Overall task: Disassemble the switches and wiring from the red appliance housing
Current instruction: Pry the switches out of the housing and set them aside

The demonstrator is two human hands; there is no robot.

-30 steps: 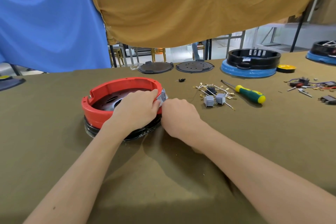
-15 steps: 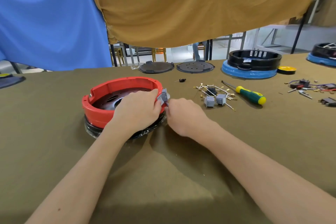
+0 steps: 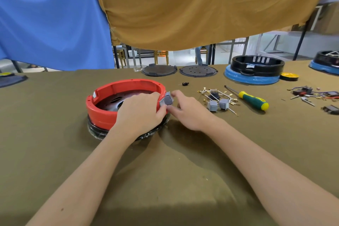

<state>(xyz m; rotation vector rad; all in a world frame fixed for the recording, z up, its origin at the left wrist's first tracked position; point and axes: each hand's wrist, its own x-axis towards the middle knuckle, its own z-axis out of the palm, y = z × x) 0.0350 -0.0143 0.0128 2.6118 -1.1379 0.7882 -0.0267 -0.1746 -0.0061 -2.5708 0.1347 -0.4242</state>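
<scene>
The round red housing (image 3: pixel 102 112) sits upside down on a dark base at the table's centre-left. My left hand (image 3: pixel 141 112) grips its right rim, thumb outside and fingers inside. A grey switch (image 3: pixel 167 100) sticks out of the housing's right wall, and my right hand (image 3: pixel 189 110) pinches it between thumb and fingers. Two more grey switches (image 3: pixel 218 104) with white wires and brass terminals lie loose on the cloth to the right.
A green-and-yellow screwdriver (image 3: pixel 254 100) lies right of the loose switches. Two dark round plates (image 3: pixel 159 69) and a black-and-blue housing (image 3: pixel 255 71) stand at the back. Small parts and wires (image 3: pixel 311 95) are scattered at the far right. A small black piece (image 3: pixel 185 84) lies behind the housing.
The grey switch has come further out of the housing's wall. My right hand has shifted a little right and up with it; the left hand keeps its hold on the rim.
</scene>
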